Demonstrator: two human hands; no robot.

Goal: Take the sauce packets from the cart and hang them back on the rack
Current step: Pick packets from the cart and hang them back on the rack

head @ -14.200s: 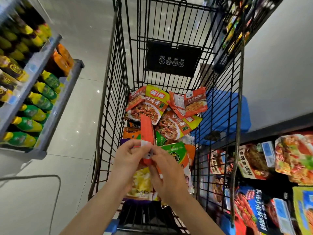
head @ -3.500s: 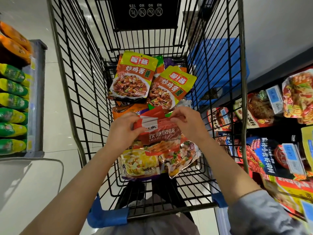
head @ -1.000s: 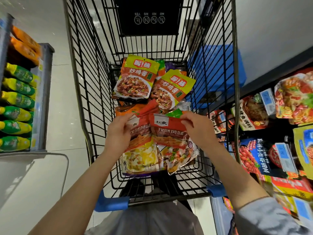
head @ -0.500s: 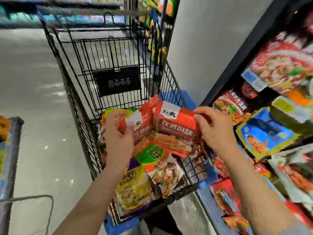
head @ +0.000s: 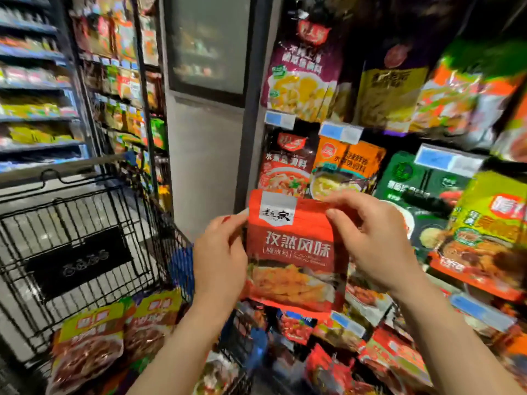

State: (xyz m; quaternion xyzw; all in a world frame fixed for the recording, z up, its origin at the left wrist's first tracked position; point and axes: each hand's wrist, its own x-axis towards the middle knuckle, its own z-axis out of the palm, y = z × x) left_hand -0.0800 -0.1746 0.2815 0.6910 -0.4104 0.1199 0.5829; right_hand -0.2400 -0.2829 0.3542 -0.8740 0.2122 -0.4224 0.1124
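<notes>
Both hands hold up a red sauce packet with white lettering, upright in front of the rack. My left hand pinches its upper left edge. My right hand pinches its top right corner. More red packet edges show behind it, so it may be a small stack. The black wire cart stands at the lower left, with yellow-topped sauce packets lying in it. The rack is full of hanging packets, purple, orange, green and red, with blue price tags.
A grey pillar separates the rack from shelves of goods at the left. Packets on lower hooks crowd the space below my hands. The picture is blurred by motion.
My view has swung up and right from the cart to the rack. Both hands have lifted the red packets out of the cart and brought them together in front of the hanging packets.
</notes>
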